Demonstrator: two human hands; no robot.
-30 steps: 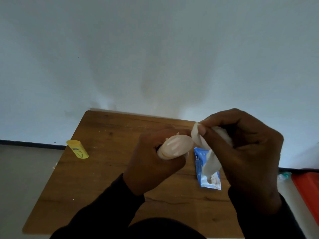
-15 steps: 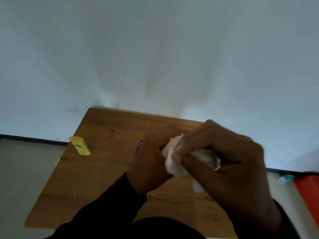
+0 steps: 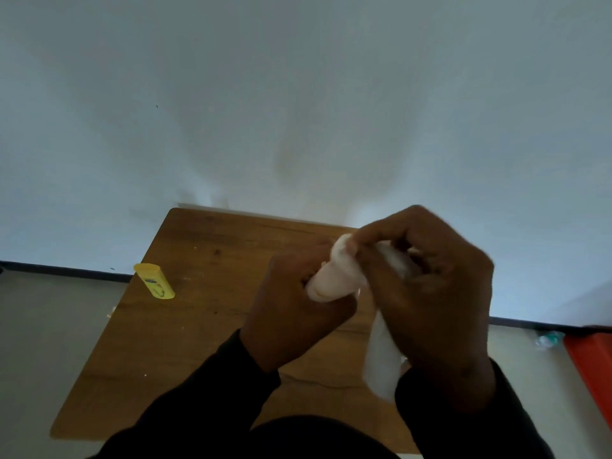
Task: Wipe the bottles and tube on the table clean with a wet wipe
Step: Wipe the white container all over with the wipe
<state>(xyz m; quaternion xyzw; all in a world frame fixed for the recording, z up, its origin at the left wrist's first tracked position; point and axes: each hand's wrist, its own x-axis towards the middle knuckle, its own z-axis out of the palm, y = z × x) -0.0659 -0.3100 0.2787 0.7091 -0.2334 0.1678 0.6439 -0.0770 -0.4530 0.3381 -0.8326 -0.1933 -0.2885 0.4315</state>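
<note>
Above the wooden table (image 3: 185, 342), my left hand (image 3: 291, 309) grips a pale cream bottle (image 3: 328, 283) held on its side. My right hand (image 3: 430, 293) pinches a white wet wipe (image 3: 381, 362) against the bottle's far end, and the rest of the wipe hangs down below that hand. A yellow tube (image 3: 155, 280) lies near the table's left edge, well away from both hands. Most of the bottle is hidden inside my left fist.
The table stands against a white wall. A grey floor runs along its left side. An orange-red object (image 3: 592, 366) and a small clear item (image 3: 548, 339) lie on the floor at the right.
My right hand has slid the wipe along the bottle and back toward its far end, uncovering the cream body again. The blue wipe packet seen a second ago is now hidden behind my hands.
</note>
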